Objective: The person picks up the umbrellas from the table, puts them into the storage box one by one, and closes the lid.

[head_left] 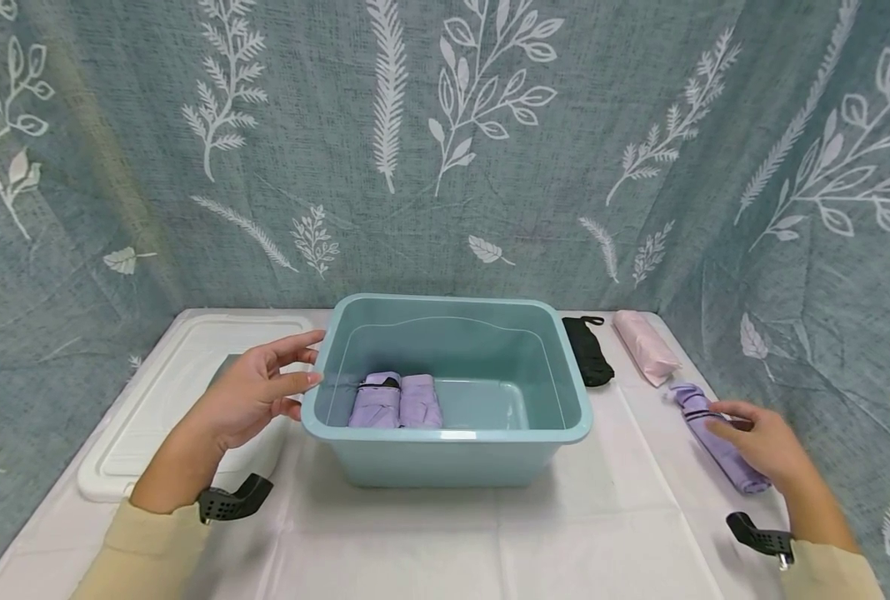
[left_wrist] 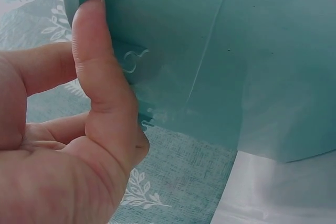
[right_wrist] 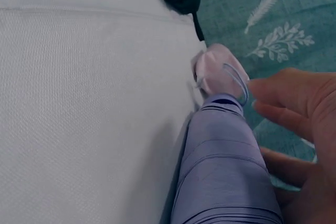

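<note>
Purple umbrella [right_wrist: 223, 169] beside right hand [head_left: 769, 442]

Leaf-print curtains [head_left: 415, 167] on three sides of a white-covered table [head_left: 445, 533] mark a screened-off work spot, the room beyond hidden from view.

head view: bright, even light; soft shadow on table [head_left: 595, 558] beneath tub [head_left: 445, 463], toward the near edge; glare spot on front rim [head_left: 458, 435]. wrist views: dimmer, hazier, softly focused.
</note>
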Motion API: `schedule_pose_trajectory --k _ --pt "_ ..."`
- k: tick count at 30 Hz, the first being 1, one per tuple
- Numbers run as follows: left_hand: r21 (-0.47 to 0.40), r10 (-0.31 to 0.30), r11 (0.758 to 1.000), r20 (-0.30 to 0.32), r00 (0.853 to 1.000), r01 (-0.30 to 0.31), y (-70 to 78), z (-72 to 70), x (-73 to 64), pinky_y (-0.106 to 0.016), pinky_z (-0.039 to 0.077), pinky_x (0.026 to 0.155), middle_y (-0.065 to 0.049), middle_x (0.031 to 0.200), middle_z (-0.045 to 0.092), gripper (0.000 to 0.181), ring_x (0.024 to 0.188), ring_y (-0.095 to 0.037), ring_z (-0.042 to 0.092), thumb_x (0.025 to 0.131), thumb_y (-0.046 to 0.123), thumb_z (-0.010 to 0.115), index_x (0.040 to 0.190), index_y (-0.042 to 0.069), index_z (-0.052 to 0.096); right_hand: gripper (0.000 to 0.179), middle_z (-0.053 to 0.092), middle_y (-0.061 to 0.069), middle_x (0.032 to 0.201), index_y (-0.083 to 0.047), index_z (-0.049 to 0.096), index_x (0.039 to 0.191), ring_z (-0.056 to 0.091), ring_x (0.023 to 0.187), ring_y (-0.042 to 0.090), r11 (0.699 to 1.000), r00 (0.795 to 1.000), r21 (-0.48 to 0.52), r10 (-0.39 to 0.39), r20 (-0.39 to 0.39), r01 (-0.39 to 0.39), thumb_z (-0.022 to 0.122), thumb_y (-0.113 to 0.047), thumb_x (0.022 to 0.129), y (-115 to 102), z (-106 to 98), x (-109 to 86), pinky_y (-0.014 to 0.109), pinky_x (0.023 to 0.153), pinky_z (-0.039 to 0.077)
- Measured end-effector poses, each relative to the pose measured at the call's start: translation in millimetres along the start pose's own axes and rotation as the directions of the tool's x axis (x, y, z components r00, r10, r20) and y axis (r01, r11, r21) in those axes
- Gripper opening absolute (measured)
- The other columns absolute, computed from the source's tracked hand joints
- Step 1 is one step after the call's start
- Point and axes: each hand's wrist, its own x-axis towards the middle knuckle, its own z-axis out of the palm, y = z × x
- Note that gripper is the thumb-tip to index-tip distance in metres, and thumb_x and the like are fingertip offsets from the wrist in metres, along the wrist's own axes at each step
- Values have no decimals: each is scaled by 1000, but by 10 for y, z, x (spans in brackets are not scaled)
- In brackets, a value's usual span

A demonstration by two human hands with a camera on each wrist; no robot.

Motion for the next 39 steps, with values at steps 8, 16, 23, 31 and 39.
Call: schedule_pose_trajectory --k 8,16,23,31,39 --pt "-30 16 999 15 1000 -16 -31 1 -21 -25 61 62 -6 119 53 73 82 -10 70 100 1 63 161 -3 23 58 43 43 145 6 57 137 41 131 62 999 997 -15 30 76 -28 64 -38 101 16 -11 56 71 98 42" --pt "-40 33 999 35 999 -32 -19 -6 -33 -26 61 62 -8 120 54 73 81 -11 71 100 -1 61 161 -5 21 56 45 44 143 5 57 138 50 124 56 999 990 13 42 133 -44 71 -30 97 19 -34 112 56 91 50" --pt "-18 28 999 51 998 -27 -3 -15 -23 -28 62 62 -9 120 52 74 83 -12 71 100 1 62 161 -4 20 55 57 36 129 5 58 136 53 100 28 998 986 51 17 168 -26 76 -24 93 -20 -45 133 28 75 43" --pt "-6 20 1000 59 998 -20 -6 -55 10 -27 62 62 -10 121 51 74 84 -12 70 101 0 60 162 -3 19 62 41 44 144 1 55 141 46 125 54 998 971 31 36 236 -45 76 -32 93 -33 -69 165 49 92 49" --pt "-30 29 999 58 998 -27 -26 -73 28 -27 61 61 -8 120 53 74 82 -13 72 100 0 61 161 -4 19 68 31 44 153 0 51 146 35 136 61 996 962 77 27 271 -49 77 -32 92 -35 -90 114 64 103 47"
